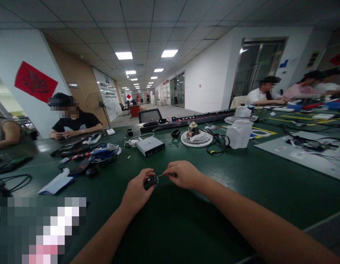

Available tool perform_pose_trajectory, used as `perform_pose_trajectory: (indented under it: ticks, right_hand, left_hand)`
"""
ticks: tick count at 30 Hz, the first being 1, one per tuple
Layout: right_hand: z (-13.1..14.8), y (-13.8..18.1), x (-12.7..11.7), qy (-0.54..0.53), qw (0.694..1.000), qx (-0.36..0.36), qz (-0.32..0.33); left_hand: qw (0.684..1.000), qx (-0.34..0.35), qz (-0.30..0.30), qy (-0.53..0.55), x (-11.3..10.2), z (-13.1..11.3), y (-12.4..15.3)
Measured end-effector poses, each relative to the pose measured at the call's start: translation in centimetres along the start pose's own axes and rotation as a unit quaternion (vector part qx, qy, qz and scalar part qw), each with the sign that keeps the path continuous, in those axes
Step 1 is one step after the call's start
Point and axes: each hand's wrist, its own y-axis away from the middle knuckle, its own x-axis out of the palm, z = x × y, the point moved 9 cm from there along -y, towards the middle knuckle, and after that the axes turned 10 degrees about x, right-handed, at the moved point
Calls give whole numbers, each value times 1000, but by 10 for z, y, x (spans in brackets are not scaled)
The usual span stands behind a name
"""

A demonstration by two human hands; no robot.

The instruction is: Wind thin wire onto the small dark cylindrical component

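My left hand is closed around a small dark round part, held just above the green table. My right hand is pinched on a thin metal pin or shaft that reaches into that part. Both hands meet near the middle of the view, close to the table's near side. What the small part is I cannot make out.
Behind my hands lie a grey box, a white fan grille with a motor, a white fan body, and tools and cables at the left. Other people sit at the far left and far right.
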Motion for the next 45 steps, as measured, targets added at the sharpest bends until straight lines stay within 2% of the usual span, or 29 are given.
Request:
perform_pose_trajectory:
  ticks: [5, 9, 14, 19, 25, 32, 36, 39, 45]
  right_hand:
    - [4, 1, 3, -36, 999, -8, 30]
    - [-5, -2, 5, -14, 999, 43, 15]
    - [-5, -2, 20, -57, 995, 33, 71]
    - [-14, -3, 18, -46, 996, 58, 47]
    - [-2, 0, 23, -56, 994, 25, 86]
    - [-13, 0, 25, 12, 990, 93, 103]
    - [-29, -1, 18, 44, 983, 162, 81]
    - [-35, -2, 16, 10, 979, 188, 81]
    - [-37, 3, 32, -59, 967, 198, 153]
  left_hand:
    - [1000, 3, 10, -4, -2, -3, 0]
    - [1000, 3, 17, -9, 0, 0, 1]
    - [999, -7, 26, -17, 2, 5, 1]
    - [999, 7, 42, -7, 5, 3, 2]
    - [999, 1, 50, -4, 10, 5, 2]
    - [999, 8, 44, -28, 10, 3, 2]
    - [998, 0, 30, -48, 6, 8, 1]
    - [998, -9, 24, -56, 4, 12, 1]
    - [997, -25, 28, -72, 4, 13, 1]
